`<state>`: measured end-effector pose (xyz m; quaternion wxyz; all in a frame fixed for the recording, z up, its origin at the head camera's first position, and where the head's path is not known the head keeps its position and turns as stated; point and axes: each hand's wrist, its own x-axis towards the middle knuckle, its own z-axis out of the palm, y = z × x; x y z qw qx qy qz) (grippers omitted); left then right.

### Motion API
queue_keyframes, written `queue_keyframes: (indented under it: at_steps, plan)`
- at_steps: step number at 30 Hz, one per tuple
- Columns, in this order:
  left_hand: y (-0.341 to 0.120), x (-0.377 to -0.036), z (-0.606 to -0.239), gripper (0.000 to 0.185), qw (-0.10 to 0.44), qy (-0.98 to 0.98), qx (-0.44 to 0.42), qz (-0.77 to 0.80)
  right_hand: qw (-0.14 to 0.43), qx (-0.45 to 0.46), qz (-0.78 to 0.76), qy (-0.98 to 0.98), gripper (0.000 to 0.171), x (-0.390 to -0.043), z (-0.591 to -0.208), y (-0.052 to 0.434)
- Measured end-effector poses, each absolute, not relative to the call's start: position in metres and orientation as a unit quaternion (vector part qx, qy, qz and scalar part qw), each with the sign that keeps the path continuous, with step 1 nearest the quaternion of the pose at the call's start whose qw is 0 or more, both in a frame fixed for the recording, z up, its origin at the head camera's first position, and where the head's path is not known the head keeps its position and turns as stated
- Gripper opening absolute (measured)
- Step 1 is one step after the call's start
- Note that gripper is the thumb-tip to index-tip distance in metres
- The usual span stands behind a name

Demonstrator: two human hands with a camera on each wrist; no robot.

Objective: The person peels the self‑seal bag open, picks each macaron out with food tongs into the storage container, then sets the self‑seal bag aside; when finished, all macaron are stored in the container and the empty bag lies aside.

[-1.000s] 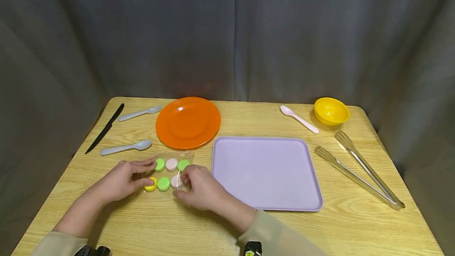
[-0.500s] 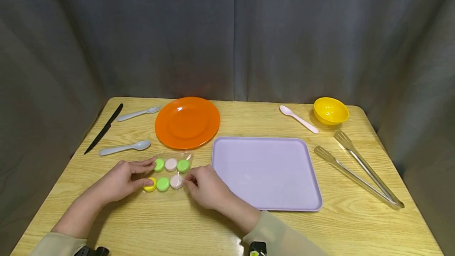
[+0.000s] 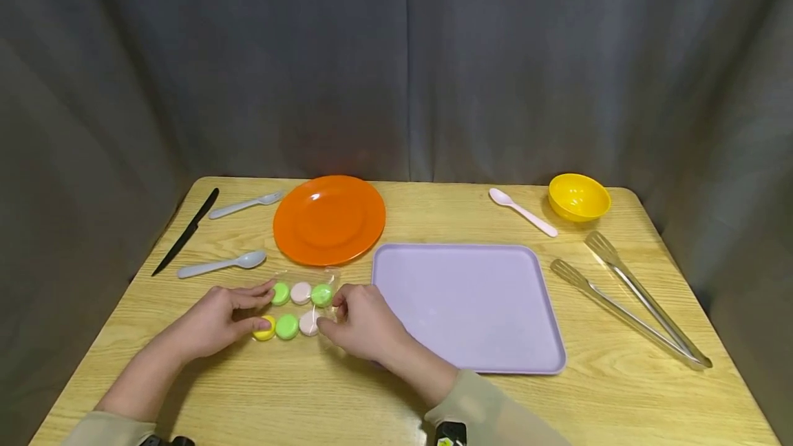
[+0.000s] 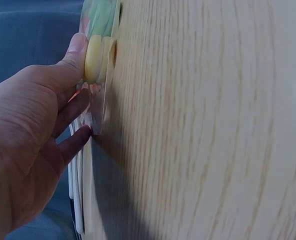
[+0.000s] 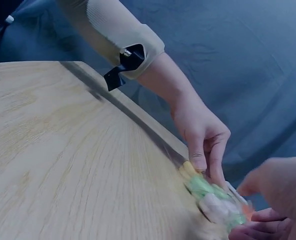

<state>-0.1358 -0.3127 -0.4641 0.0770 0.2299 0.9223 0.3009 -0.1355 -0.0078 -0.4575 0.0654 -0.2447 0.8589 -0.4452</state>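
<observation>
A clear plastic bag of several macarons in two rows lies flat on the table at the left. Green, pale pink and yellow ones show through the film. My left hand holds its left side, the thumb on the yellow macaron and the fingers by the upper green macaron. In the left wrist view the left thumb presses that yellow macaron from above. At the bag's right side my right hand pinches the film with curled fingers, the thumb tip beside the lower pink macaron.
Right of the bag lies a lilac tray. An orange plate, a grey spoon, a grey fork and a black knife lie behind and left. Farther right are metal tongs, a yellow bowl and a pink spoon.
My right hand has drawn back rightward from over the macarons to the bag's right edge. My left hand keeps its place on the bag. The head view has tilted up slightly.
</observation>
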Motion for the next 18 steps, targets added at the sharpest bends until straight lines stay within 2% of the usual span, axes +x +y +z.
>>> queue_keyframes:
  at_steps: [9,18]
  plan:
    - [-0.314,-0.13,-0.467,0.056,0.069,0.921,0.233,0.305,0.042,-0.259,-0.394,0.881,0.018,-0.138,-0.463,-0.017]
    - [-0.311,-0.136,-0.464,0.055,0.068,0.919,0.237,0.307,0.106,-0.213,-0.498,0.834,0.02,-0.139,-0.466,0.0]
